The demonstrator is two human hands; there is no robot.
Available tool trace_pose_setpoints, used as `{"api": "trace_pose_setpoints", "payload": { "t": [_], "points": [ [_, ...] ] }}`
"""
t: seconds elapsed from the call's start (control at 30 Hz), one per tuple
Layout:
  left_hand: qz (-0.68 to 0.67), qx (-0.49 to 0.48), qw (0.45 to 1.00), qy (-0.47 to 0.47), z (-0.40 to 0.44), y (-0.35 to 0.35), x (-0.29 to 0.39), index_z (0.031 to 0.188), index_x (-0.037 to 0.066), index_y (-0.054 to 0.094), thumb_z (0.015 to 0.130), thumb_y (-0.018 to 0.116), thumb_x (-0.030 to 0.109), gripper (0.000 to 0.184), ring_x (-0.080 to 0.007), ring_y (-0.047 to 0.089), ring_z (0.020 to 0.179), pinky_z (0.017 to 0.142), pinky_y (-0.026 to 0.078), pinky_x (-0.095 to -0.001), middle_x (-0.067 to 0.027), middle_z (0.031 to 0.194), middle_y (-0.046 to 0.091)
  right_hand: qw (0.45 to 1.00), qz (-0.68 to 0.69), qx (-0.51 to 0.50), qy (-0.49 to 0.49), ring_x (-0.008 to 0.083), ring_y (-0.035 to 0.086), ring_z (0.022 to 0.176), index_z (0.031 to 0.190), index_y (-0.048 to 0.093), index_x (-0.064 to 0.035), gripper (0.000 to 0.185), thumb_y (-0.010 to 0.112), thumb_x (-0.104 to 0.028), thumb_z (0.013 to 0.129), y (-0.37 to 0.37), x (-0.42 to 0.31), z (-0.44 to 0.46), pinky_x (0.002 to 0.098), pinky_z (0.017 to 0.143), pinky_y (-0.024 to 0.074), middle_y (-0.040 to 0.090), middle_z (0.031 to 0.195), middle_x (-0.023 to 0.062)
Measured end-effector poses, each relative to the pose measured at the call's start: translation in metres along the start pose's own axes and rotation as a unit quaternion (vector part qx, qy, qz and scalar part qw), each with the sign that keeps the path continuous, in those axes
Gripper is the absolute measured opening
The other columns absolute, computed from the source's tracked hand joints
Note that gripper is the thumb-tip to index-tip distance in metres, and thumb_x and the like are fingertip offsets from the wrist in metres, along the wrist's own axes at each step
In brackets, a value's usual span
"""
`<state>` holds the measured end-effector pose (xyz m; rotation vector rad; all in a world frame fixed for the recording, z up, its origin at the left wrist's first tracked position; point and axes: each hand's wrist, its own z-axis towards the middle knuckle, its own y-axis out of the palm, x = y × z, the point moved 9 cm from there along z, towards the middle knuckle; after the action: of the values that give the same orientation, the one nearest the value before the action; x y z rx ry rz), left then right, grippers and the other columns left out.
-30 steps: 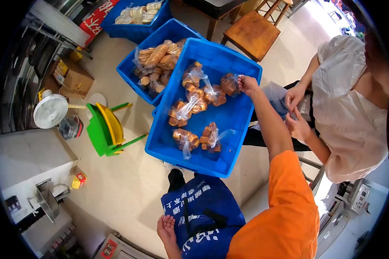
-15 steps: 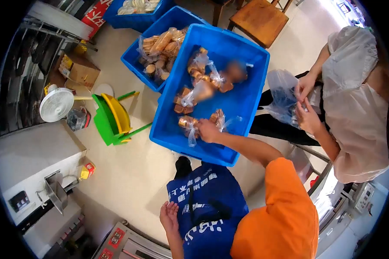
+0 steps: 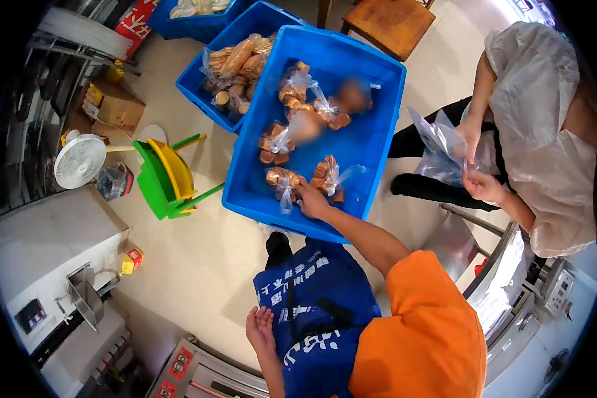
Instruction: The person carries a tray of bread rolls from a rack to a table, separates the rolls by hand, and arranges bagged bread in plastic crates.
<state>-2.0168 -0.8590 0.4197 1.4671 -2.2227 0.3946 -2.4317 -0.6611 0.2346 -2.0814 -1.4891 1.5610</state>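
Observation:
Several clear bags of brown bread lie in the large blue crate. My right hand reaches into its near part, the fingers bent against a knotted bread bag at the lower left. Just beyond that hand lies another tied bag, close but separate from the grip. Farther up are more bagged pieces, two spots among them blurred. My left hand hangs beside the blue apron, palm up, fingers loosely spread, with nothing in it.
A second blue crate holds bagged bread, with a third behind it. At the right, a person's hands hold a clear plastic bag. A green and yellow chair, a fan and a wooden stool stand around.
My right hand has moved from the crate's far right corner down to the bag at the near left. The other person's plastic bag has shifted. My left hand stays low.

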Motion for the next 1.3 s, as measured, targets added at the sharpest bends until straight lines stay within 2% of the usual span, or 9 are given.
{"api": "trace_pose_setpoints", "payload": {
  "t": [0.13,0.23,0.43,0.87,0.93,1.03,1.17,1.2,1.3],
  "points": [
    [-0.003,0.004,1.0,0.004,0.004,-0.001,0.0,0.133,-0.002,0.055,0.108,0.053,0.032,0.043,-0.0319,0.067,0.106,0.097,0.056,-0.0451,-0.021,0.117,0.067,0.986,-0.117,0.115,0.019,0.045,0.05,0.136,0.145,0.049,-0.0023,0.063,0.073,-0.014,0.088,-0.046,-0.006,-0.022,0.0506,0.111,0.0468,0.043,0.156,0.0261],
    [-0.019,-0.017,1.0,0.006,0.013,-0.002,-0.002,0.133,-0.002,0.055,0.107,0.054,0.032,0.043,-0.032,0.067,0.106,0.097,0.056,-0.045,-0.0209,0.118,0.067,0.988,-0.147,0.048,0.025,0.0449,0.055,0.127,0.142,0.051,-0.0035,0.062,0.076,-0.016,0.087,-0.028,0.022,-0.022,0.0513,0.105,0.0492,0.054,0.143,0.026],
    [-0.049,-0.033,0.998,0.029,0.012,0.013,0.021,0.121,-0.001,0.062,0.106,0.054,0.029,0.034,-0.0314,0.069,0.1,0.093,0.057,-0.044,-0.0188,0.108,0.07,0.976,0.034,0.208,-0.061,0.0413,0.063,0.112,0.114,0.07,-0.0029,0.025,0.068,-0.01,0.09,-0.076,-0.027,-0.044,0.05,0.098,0.0509,0.07,0.116,0.0196],
    [-0.217,-0.113,0.963,0.115,0.117,-0.047,0.049,0.079,0.0,0.058,0.098,0.059,0.013,0.023,-0.0325,0.072,0.086,0.083,0.06,-0.045,-0.0207,0.091,0.072,0.959,0.122,0.214,-0.139,0.0222,0.072,0.075,0.103,0.072,0.0003,0.012,0.066,-0.007,0.096,-0.061,-0.178,-0.14,0.0336,0.072,0.0556,0.074,0.082,0.0145],
    [-0.039,-0.033,0.975,0.216,0.078,-0.097,0.062,0.111,-0.002,0.07,0.105,0.054,0.028,0.035,-0.0232,0.071,0.083,0.07,0.059,-0.0355,-0.012,0.097,0.074,0.964,0.113,0.188,-0.149,0.0169,0.071,0.069,0.101,0.072,0.0018,0.011,0.067,-0.006,0.096,-0.026,-0.206,-0.136,0.0296,0.069,0.055,0.075,0.078,0.012],
    [-0.277,-0.023,0.957,0.087,0.137,-0.181,0.095,0.121,-0.004,0.065,0.104,0.059,0.019,0.029,-0.0301,0.071,0.088,0.075,0.061,-0.0402,-0.0183,0.103,0.073,0.967,0.145,0.131,-0.16,0.0174,0.072,0.068,0.102,0.073,0.0019,0.012,0.066,-0.007,0.097,0.043,-0.296,-0.134,0.0296,0.067,0.0558,0.076,0.078,0.0128],
    [-0.317,-0.022,0.907,0.276,0.158,-0.269,0.226,0.144,0.006,0.051,0.098,0.073,0.023,0.054,-0.0368,0.069,0.096,0.089,0.061,-0.0517,-0.0255,0.117,0.069,0.964,0.112,0.033,-0.239,0.0191,0.075,0.073,0.104,0.073,0.0029,0.014,0.064,-0.007,0.099,0.115,-0.444,-0.152,0.0309,0.069,0.0571,0.078,0.085,0.0142],
    [-0.311,0.057,0.915,0.249,0.11,-0.292,0.241,0.114,-0.003,0.059,0.098,0.058,0.004,0.018,-0.0308,0.073,0.087,0.081,0.061,-0.0458,-0.0227,0.093,0.072,0.961,0.086,0.001,-0.264,0.0196,0.075,0.075,0.106,0.073,0.0024,0.015,0.064,-0.007,0.099,0.132,-0.472,-0.155,0.0317,0.071,0.0575,0.078,0.087,0.014],
    [-0.321,-0.027,0.894,0.312,0.13,-0.337,0.313,0.129,-0.002,0.056,0.097,0.055,0.0,0.032,-0.0256,0.069,0.079,0.077,0.059,-0.0397,-0.0164,0.09,0.071,0.957,0.004,-0.093,-0.274,0.0221,0.076,0.08,0.111,0.074,0.0,0.017,0.065,-0.007,0.098,0.171,-0.557,-0.165,0.0336,0.074,0.0583,0.078,0.091,0.0141]
  ]
}}
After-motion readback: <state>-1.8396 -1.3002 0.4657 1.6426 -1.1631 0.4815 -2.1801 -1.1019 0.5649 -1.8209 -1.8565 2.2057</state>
